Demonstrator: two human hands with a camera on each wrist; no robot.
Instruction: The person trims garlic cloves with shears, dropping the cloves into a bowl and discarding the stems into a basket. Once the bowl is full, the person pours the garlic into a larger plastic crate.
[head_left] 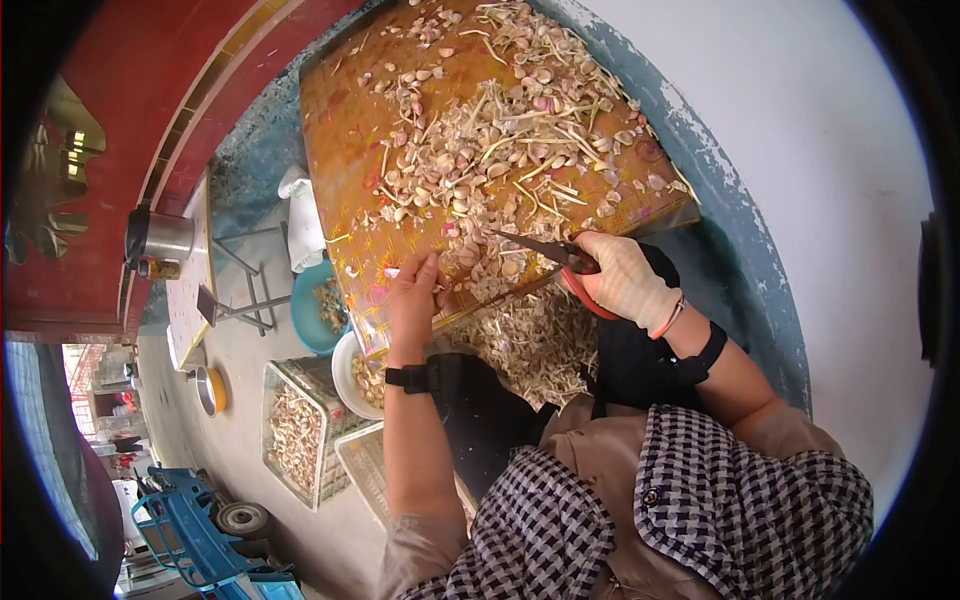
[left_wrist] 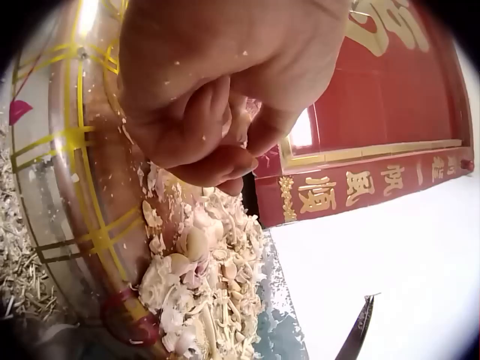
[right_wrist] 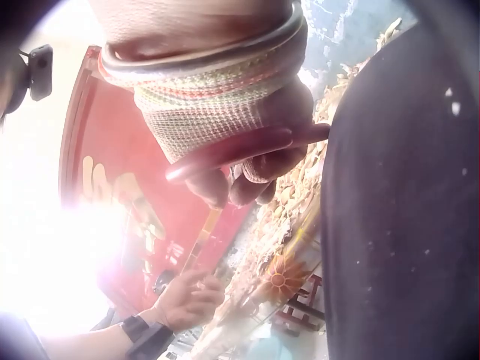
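My right hand (head_left: 632, 283), in a knitted glove with an orange cuff, grips red-handled scissors (head_left: 582, 262). Their dark blades stand apart over the near edge of the table, pointing left. At that edge my bare left hand (head_left: 412, 295) has its fingers curled and pinches a small pinkish garlic clove (left_wrist: 252, 109), mostly hidden by the fingers. Loose garlic cloves, papery skins and cut stalks (head_left: 470, 150) lie heaped on the table (head_left: 345, 130), which has an orange patterned cover. More skins and cloves (left_wrist: 199, 262) lie beyond the left fingers.
Below the table edge, between the knees, is a pile of cut stalks (head_left: 535, 340). To the left stand a white bowl (head_left: 343, 372) of cloves, a teal basin (head_left: 305, 310) and a crate (head_left: 318, 420) of garlic. A wall (head_left: 800, 150) borders the table on the right.
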